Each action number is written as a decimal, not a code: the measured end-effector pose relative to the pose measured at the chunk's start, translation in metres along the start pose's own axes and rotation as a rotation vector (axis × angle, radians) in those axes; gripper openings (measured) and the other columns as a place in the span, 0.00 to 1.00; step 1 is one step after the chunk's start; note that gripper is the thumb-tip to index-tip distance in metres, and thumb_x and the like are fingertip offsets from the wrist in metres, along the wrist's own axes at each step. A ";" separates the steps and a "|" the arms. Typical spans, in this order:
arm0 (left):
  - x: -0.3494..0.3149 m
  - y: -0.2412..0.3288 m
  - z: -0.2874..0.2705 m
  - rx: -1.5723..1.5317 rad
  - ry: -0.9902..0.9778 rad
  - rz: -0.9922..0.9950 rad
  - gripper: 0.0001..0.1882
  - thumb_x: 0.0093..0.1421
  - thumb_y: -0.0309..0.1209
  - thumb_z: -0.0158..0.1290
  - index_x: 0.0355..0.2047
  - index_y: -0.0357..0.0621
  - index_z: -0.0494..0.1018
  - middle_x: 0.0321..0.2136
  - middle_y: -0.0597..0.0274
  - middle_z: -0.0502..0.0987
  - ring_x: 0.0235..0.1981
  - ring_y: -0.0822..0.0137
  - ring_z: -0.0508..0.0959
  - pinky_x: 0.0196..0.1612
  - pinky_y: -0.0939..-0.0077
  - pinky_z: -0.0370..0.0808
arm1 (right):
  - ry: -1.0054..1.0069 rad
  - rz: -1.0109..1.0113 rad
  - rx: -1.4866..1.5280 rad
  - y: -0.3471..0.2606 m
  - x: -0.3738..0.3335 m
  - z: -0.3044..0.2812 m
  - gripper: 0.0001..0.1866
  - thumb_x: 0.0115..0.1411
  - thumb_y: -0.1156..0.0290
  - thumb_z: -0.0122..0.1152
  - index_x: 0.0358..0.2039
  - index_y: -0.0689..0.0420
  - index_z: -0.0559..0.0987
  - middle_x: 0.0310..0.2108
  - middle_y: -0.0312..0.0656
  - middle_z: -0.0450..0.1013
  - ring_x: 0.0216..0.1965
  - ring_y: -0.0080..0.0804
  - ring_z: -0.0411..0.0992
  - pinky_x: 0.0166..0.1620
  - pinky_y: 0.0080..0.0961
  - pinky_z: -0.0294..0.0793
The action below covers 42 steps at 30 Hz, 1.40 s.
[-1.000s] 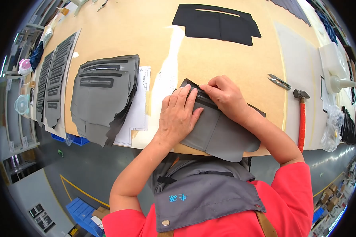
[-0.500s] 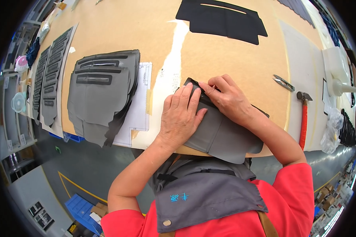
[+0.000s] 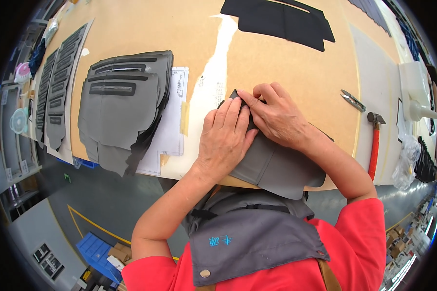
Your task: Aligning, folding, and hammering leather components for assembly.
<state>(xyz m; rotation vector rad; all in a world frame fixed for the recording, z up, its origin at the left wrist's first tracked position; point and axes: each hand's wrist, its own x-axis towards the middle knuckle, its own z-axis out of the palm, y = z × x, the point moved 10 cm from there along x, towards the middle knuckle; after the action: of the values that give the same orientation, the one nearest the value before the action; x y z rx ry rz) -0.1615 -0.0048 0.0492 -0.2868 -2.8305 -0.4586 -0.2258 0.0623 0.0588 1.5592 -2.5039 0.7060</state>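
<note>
A dark grey panel of thin, leather-like sheet (image 3: 284, 165) lies at the table's front edge, partly overhanging it. Flat across its far left part rests my left hand (image 3: 223, 133), fingers stretched out and pressing down. My right hand (image 3: 279, 119) pinches the panel's far edge, where a black corner sticks up at the fingertips. Both hands cover most of that edge, so the fold there is partly hidden. To the left lies a stack of similar grey panels (image 3: 119, 109) with black-framed slots. It overlaps a white paper pattern sheet (image 3: 172, 116) with printed lines.
A black slotted panel (image 3: 286, 26) lies at the far side. On the right are thread snips (image 3: 353, 100), a red-handled hammer (image 3: 375, 145), a white plastic bottle (image 3: 416, 107) and a clear plastic bag (image 3: 407, 162). Slotted strips (image 3: 60, 82) lie at far left.
My right fingers have shifted slightly left along the panel's far edge, and its black corner now stands up more. My left hand stays flat on the panel. The whole view has shifted a little.
</note>
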 end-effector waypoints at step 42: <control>0.017 0.003 -0.005 0.165 -0.018 0.028 0.21 0.66 0.33 0.54 0.57 0.38 0.73 0.52 0.55 0.75 0.57 0.59 0.74 0.68 0.55 0.59 | 0.056 -0.083 -0.059 0.015 -0.037 -0.015 0.23 0.52 0.78 0.63 0.51 0.54 0.82 0.42 0.35 0.75 0.43 0.36 0.72 0.49 0.28 0.78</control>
<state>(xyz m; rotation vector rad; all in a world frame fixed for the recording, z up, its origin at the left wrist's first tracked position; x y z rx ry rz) -0.1761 -0.0007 0.0599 -0.2979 -2.8563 -0.2152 -0.2240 0.1054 0.0550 1.5904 -2.3828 0.6494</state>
